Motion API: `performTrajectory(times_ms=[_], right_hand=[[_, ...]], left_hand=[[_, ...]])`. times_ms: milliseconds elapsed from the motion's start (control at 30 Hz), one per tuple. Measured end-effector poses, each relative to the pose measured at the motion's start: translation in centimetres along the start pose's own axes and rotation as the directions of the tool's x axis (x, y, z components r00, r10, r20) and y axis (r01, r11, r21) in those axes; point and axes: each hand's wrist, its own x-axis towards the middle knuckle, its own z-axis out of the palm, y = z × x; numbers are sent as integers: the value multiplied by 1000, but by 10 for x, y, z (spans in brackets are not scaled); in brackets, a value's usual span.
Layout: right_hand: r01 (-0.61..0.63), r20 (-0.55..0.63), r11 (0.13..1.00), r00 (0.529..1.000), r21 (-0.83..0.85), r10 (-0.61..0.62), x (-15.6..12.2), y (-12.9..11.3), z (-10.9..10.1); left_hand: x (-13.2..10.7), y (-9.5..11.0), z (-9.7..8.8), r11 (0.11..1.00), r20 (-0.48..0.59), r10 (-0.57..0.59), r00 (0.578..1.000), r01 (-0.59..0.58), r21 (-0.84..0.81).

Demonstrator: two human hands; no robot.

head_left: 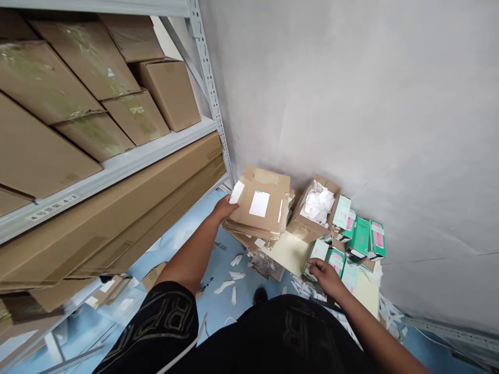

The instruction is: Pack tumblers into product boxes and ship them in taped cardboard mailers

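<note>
My left hand (pixel 225 208) clamped the flattened cardboard stack (pixel 260 206), frame centre | my right hand (pixel 324 274) pinched a green carton (pixel 316 253), lower right | floor (pixel 230 270) littered.

a pale grey wall (pixel 351 104) rises ahead. a grey metal shelving rack (pixel 117 166) packed with brown cartons (pixel 78 78) stands on the left. light blue floor (pixel 183 234) below is strewn with paper scraps (pixel 230 283).

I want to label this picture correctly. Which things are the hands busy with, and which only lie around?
In hand:
left hand on flattened cardboard stack
right hand on green-and-white small boxes

Lying about:
open box of white packing
paper scraps
shelf cartons
</note>
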Motion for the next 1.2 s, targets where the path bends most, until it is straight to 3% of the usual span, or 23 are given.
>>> performTrajectory(times_ms=[100,267,433,600,733,800,867,967,1100,1200], right_hand=[[19,-23,999,1000,-39,-20,-2,-5,-3],[43,-91,999,995,-15,-44,-11,5,-11],[43,-122,998,992,48,-37,-13,8,-21],[83,-201,979,979,187,-44,-2,-29,-28],[272,-289,885,943,377,-166,-12,-69,-47],[403,-373,799,895,447,-244,-28,-79,-65],[478,-482,741,843,472,-238,-50,-79,-88],[496,-622,735,772,462,-131,-88,-61,-123],[518,-726,716,688,467,-24,-141,-14,-156],[526,-803,737,595,424,38,-182,30,-175]], left_hand=[[-10,4,-6,967,-25,59,998,-64,-246],[-33,18,-23,783,-20,161,987,-140,-606],[-64,49,-45,668,-7,270,963,-192,-719],[-104,93,-47,619,63,378,924,-202,-759],[-136,129,-23,572,156,481,863,-174,-801],[-152,147,-3,570,231,533,814,-144,-809],[-170,165,18,574,302,580,757,-116,-811],[-200,191,51,586,365,644,672,-125,-801],[-244,227,94,616,458,710,536,-156,-772],[-286,258,134,661,543,682,490,-96,-744]])
